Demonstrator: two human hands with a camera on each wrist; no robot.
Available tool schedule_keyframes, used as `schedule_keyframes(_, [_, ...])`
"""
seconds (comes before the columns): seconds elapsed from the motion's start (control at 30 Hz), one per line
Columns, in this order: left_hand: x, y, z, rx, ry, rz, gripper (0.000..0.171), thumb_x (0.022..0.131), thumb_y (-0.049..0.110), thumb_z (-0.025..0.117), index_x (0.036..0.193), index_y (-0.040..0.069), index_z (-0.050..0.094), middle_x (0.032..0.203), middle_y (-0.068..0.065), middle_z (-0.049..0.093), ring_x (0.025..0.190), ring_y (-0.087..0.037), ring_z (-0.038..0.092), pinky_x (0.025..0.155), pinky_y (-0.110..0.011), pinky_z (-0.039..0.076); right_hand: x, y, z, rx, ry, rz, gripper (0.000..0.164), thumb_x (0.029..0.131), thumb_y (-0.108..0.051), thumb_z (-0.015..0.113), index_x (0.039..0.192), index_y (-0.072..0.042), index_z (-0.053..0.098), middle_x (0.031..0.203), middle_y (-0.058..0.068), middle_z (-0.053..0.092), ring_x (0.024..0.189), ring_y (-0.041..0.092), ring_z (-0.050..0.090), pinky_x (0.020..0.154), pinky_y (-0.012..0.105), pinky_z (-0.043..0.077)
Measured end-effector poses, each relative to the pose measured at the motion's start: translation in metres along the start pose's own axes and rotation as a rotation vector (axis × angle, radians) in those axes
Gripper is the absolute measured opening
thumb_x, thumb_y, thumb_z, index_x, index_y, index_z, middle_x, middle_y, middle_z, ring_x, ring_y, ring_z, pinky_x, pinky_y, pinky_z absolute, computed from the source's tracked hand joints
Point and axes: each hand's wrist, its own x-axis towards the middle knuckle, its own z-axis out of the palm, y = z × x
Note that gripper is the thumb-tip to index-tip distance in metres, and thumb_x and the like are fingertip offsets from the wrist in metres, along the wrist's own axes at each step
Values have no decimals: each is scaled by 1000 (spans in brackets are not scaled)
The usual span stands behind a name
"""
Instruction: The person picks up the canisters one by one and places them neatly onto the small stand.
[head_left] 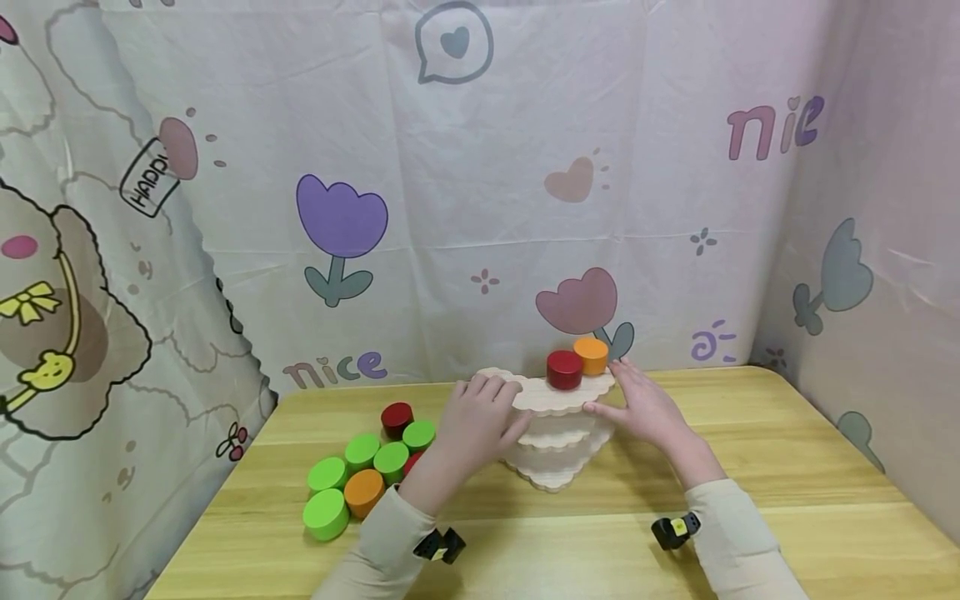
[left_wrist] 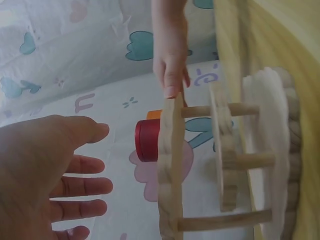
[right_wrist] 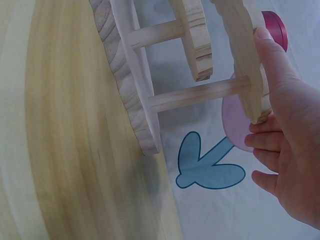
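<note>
A three-tiered wooden stand [head_left: 555, 400] with scalloped edges stands on the table, its tiers joined by dowel posts. On its top tier sit a red round block [head_left: 564, 370] and an orange round block [head_left: 591, 356], side by side. My left hand [head_left: 476, 421] hovers by the left end of the top tier; in the left wrist view its fingers [left_wrist: 82, 186] are spread apart, holding nothing. At the stand's right end, my right hand [head_left: 645, 408] holds the top tier's edge, thumb at the front and fingers around the far side, as the right wrist view shows.
Left of the stand, several green round blocks [head_left: 327, 513] lie clustered with an orange one [head_left: 364, 492] and dark red ones [head_left: 397, 420], one partly hidden by my left arm. A printed cloth [head_left: 465, 208] hangs behind the wooden table [head_left: 555, 554].
</note>
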Motion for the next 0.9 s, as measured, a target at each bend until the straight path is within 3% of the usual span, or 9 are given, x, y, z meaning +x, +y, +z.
schedule_keyframes(0.2, [-21, -5, -3, 31, -42, 21, 30, 89, 43, 65, 105, 18, 61, 96, 1, 64, 91, -19, 58, 75, -34, 45, 0, 0, 0, 0, -5, 4, 102, 83, -70, 57, 147, 6, 34, 154, 28, 29, 143, 46, 27, 113, 60, 26])
schedule_keyframes(0.57, [-62, -16, 5, 80, -119, 34, 41, 86, 47, 66, 114, 18, 62, 109, 2, 67, 97, -20, 61, 80, -37, 47, 0, 1, 2, 7, 3, 4, 101, 82, -69, 59, 146, 5, 35, 154, 27, 30, 143, 45, 28, 114, 59, 27])
schedule_keyframes(0.9, [-88, -37, 10, 64, -215, 4, 38, 86, 47, 67, 108, 16, 62, 98, 0, 60, 96, -21, 54, 81, -38, 43, 1, -1, 0, 10, -7, 4, 102, 82, -70, 58, 146, 6, 35, 154, 28, 31, 144, 45, 27, 113, 60, 26])
